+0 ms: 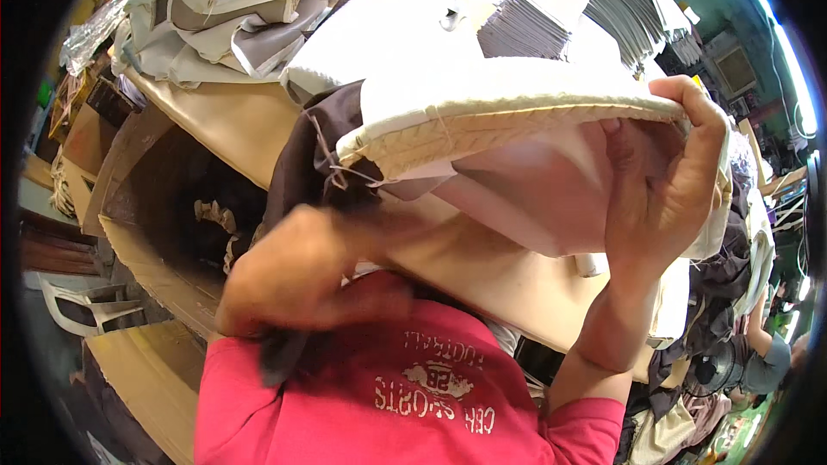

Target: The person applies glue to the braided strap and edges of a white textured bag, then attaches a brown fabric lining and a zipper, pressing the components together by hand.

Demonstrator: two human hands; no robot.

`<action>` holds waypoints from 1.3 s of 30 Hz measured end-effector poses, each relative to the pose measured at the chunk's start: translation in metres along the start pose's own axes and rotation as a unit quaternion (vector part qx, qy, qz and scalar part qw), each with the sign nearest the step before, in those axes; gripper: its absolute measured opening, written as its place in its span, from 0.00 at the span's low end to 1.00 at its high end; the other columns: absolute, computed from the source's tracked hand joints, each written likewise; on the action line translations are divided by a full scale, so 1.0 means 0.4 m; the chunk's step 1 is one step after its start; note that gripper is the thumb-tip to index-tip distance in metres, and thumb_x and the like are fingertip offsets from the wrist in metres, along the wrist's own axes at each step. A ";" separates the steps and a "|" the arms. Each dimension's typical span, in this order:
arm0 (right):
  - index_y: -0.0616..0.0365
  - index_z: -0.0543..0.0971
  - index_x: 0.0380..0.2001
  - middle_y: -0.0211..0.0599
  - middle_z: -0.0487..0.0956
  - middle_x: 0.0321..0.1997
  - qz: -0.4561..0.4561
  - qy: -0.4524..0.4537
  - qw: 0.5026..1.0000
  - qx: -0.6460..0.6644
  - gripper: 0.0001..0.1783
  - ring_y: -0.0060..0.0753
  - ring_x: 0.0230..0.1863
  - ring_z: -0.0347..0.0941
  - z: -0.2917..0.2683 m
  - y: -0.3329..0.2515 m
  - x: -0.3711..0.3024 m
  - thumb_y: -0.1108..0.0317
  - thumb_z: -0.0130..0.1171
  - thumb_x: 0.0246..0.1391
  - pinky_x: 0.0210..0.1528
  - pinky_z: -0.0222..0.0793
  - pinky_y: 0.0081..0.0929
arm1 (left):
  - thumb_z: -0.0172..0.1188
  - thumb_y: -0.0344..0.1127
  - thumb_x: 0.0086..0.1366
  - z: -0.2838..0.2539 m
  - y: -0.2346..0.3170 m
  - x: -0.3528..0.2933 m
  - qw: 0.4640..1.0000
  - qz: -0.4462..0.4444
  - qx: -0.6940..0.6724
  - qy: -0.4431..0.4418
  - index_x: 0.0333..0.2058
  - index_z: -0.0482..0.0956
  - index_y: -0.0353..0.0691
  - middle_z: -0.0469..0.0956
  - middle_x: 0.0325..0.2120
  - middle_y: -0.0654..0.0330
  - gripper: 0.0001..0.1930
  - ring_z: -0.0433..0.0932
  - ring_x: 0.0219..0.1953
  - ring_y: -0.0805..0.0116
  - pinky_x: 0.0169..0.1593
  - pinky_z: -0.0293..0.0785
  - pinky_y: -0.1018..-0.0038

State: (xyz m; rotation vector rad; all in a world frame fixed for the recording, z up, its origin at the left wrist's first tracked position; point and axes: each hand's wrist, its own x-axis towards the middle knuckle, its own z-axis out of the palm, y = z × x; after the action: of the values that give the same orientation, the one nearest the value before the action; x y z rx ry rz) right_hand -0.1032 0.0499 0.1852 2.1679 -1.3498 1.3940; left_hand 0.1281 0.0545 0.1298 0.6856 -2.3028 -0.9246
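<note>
My right hand [659,194] grips the right end of a white, leather-like sewn piece [448,95], thumb inside and fingers over its rim. The piece stands tilted up, with a thick, curved, stitched cream edge [517,116] toward me and a pale pinkish inner side [538,185]. Loose thread [332,168] hangs at its left end, beside dark brown cloth [293,164]. My left hand [297,271] is below that end, in front of my red shirt. Motion smears its fingers, so what they hold, if anything, does not show.
A tan-topped table [517,280] lies under the piece. Stacks of white pieces [233,17] and grey sheets [525,26] stand on its far side. An open cardboard box [146,250] is on the left, near a white plastic chair [82,301]. Other people [767,366] are at the right and far back.
</note>
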 end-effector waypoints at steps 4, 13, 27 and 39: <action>0.62 0.66 0.37 0.30 0.70 0.31 -0.041 -0.012 0.999 -0.010 0.15 0.18 0.32 0.67 0.001 -0.022 0.011 0.77 0.56 0.44 0.37 0.63 0.14 | 0.56 0.31 0.52 0.037 -0.120 0.006 0.913 -0.074 0.092 0.390 0.35 0.71 0.33 0.73 0.28 0.50 0.12 0.72 0.31 0.55 0.36 0.66 0.71; 0.66 0.65 0.35 0.35 0.68 0.31 0.202 0.001 0.943 0.265 0.24 0.21 0.32 0.64 -0.064 -0.085 -0.067 0.59 0.60 0.42 0.36 0.60 0.15 | 0.45 0.26 0.57 0.091 -0.168 0.152 0.912 0.050 -0.024 0.407 0.40 0.68 0.32 0.73 0.33 0.54 0.11 0.71 0.38 0.65 0.42 0.65 0.74; 0.69 0.66 0.43 0.32 0.62 0.19 0.059 0.054 0.985 -0.152 0.32 0.22 0.26 0.60 -0.312 0.009 -0.062 0.46 0.38 0.52 0.31 0.55 0.14 | 0.49 0.29 0.53 -0.228 0.040 0.441 0.890 0.326 0.191 0.254 0.43 0.69 0.41 0.71 0.37 0.48 0.16 0.71 0.38 0.62 0.44 0.65 0.73; 0.60 0.66 0.47 0.36 0.70 0.43 0.417 -0.076 0.844 0.329 0.29 0.24 0.43 0.66 0.121 0.427 0.012 0.50 0.51 0.47 0.45 0.61 0.23 | 0.47 0.38 0.50 0.136 -0.028 0.455 0.914 0.306 0.261 -0.057 0.21 0.70 0.38 0.71 0.12 0.54 0.09 0.73 0.19 0.57 0.28 0.66 0.64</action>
State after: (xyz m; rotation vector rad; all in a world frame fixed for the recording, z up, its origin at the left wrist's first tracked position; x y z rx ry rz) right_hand -0.2090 -0.0759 0.1182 2.1462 -2.3300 2.3093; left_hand -0.0346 -0.0433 0.1440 0.0669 -2.6444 -0.0535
